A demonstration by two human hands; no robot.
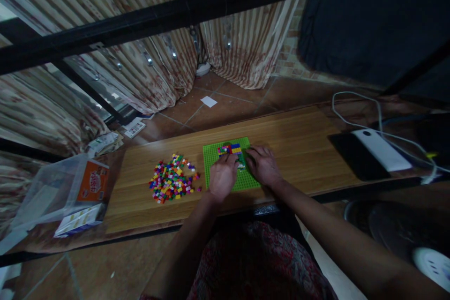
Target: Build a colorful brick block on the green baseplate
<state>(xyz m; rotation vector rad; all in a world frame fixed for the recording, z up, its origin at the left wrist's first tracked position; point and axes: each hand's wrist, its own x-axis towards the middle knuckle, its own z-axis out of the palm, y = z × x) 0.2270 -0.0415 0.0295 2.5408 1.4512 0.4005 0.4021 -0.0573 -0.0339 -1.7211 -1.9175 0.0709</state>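
Note:
A green studded baseplate [209, 155] lies on the wooden board. Rows of small coloured bricks [235, 148], red, blue and yellow among them, are fixed on its upper middle. My left hand [224, 176] is over the plate just below these rows, its fingers pressed together beside a few white bricks [241, 166]. Whatever the fingertips pinch is hidden. At the plate's right edge rests my right hand [263, 165], fingers apart and touching the plate, with nothing visible in it. Left of the plate is a loose pile of small multicoloured bricks [172, 180].
The wooden board [298, 150] lies on a long table. On the left are a clear plastic bin [52, 192] with an orange label and a small box [80, 220]. A black-and-white flat object [381, 150] and a white cable [379, 117] are on the right. A dark bar [158, 16] crosses above.

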